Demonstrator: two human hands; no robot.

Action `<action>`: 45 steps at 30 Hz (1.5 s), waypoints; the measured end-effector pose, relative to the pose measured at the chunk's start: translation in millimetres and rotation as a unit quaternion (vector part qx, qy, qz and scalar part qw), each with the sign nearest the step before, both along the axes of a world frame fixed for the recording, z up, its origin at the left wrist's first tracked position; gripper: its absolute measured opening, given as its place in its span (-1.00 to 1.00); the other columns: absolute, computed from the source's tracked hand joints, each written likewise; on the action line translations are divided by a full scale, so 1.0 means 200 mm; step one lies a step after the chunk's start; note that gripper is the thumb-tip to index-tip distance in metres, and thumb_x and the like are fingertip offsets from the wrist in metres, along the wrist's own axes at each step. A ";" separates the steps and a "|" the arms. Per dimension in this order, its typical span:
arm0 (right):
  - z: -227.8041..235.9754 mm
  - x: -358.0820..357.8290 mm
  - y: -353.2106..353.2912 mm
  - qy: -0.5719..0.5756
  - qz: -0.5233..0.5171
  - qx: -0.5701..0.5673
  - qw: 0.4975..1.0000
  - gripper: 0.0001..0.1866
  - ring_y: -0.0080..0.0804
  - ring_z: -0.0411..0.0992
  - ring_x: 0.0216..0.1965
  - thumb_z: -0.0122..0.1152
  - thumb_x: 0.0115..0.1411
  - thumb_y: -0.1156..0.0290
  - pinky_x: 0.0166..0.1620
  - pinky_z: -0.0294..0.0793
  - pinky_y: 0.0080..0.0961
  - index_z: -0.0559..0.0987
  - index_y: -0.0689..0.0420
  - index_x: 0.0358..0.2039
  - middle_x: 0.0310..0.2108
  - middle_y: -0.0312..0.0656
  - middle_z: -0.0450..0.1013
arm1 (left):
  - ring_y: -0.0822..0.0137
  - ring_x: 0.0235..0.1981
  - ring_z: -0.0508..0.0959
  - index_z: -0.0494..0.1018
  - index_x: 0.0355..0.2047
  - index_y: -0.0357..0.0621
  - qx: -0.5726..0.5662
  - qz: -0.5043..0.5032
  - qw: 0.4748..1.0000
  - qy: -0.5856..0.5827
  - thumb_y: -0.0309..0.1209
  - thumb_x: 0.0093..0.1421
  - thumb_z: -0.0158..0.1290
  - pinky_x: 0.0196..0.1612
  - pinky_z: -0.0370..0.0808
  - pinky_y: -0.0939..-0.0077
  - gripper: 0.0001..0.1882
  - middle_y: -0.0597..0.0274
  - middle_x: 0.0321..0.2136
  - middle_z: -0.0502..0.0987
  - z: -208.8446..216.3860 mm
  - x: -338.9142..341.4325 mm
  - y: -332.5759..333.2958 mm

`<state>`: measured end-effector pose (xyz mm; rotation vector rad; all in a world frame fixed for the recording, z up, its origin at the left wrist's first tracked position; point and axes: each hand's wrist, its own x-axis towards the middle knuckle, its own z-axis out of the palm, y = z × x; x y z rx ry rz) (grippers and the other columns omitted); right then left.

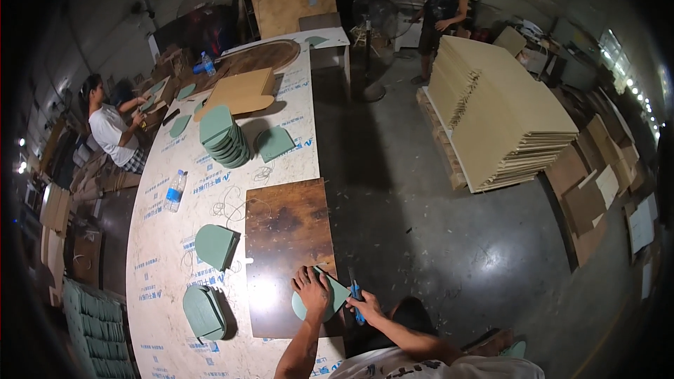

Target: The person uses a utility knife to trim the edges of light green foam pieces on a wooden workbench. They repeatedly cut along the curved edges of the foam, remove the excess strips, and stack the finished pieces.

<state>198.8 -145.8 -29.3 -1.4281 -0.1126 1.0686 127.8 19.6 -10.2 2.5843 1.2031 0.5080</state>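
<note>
My left hand (312, 295) lies with its fingers spread on a green rounded pad (335, 296), pressing it to a dark brown board (286, 238) at the near edge of the table. My right hand (366, 307) is closed around a blue-handled cutting tool (356, 300), upright beside the pad's right corner. Whether its blade touches the pad I cannot tell. Left of the board, a green pad (215, 245) and a small pile of green pads (204, 313) rest on the table. Farther up is a taller stack of green pads (223, 140), with another pad (275, 143) beside it.
A long white table (158, 288) carries a water bottle (175, 191), loose string and a cardboard piece (237, 95). One person (116, 126) works at the left; another (444, 10) stands at the back. A tall stack of cardboard sheets (491, 112) sits on a pallet at right.
</note>
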 end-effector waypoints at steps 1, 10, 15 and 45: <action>0.00 0.00 0.01 -0.026 0.006 -0.004 1.000 -0.64 -0.53 0.56 -0.36 0.34 0.23 0.43 -0.34 0.51 -0.58 0.57 0.21 0.03 -0.30 -0.26 0.58 | -0.13 0.30 0.21 0.33 0.17 -0.32 0.002 0.001 1.000 0.001 -0.17 0.36 -0.07 0.35 0.00 -0.19 -0.48 -0.17 0.21 0.30 0.00 0.00 0.01; -0.02 -0.07 0.01 -0.221 -0.008 -0.076 0.972 -0.70 -0.52 0.59 -0.49 0.37 0.25 0.28 -0.44 0.54 -0.54 0.50 0.26 -0.37 -0.50 -0.17 0.59 | -0.09 0.25 0.27 0.37 0.13 -0.33 0.033 -0.004 0.999 -0.014 -0.16 0.33 -0.05 0.31 0.03 -0.17 -0.48 -0.16 0.17 0.35 0.00 0.00 -0.01; -0.09 -0.09 -0.01 -0.221 -0.006 -0.096 0.971 -0.70 -0.50 0.60 -0.47 0.37 0.25 0.31 -0.43 0.56 -0.53 0.49 0.26 -0.38 -0.48 -0.16 0.59 | -0.09 0.26 0.26 0.37 0.15 -0.33 0.030 0.003 1.000 -0.005 -0.15 0.34 -0.06 0.31 0.03 -0.17 -0.47 -0.15 0.18 0.35 0.01 -0.01 -0.01; -0.02 0.01 0.08 0.150 -0.121 -0.027 0.981 -0.76 -0.34 0.55 -0.53 0.42 0.18 0.37 -0.51 0.52 -0.43 0.53 0.23 -0.33 -0.45 -0.14 0.56 | -0.09 0.26 0.26 0.36 0.17 -0.30 0.038 0.007 0.999 -0.002 -0.13 0.35 -0.08 0.32 0.03 -0.18 -0.46 -0.14 0.20 0.34 -0.04 -0.02 0.01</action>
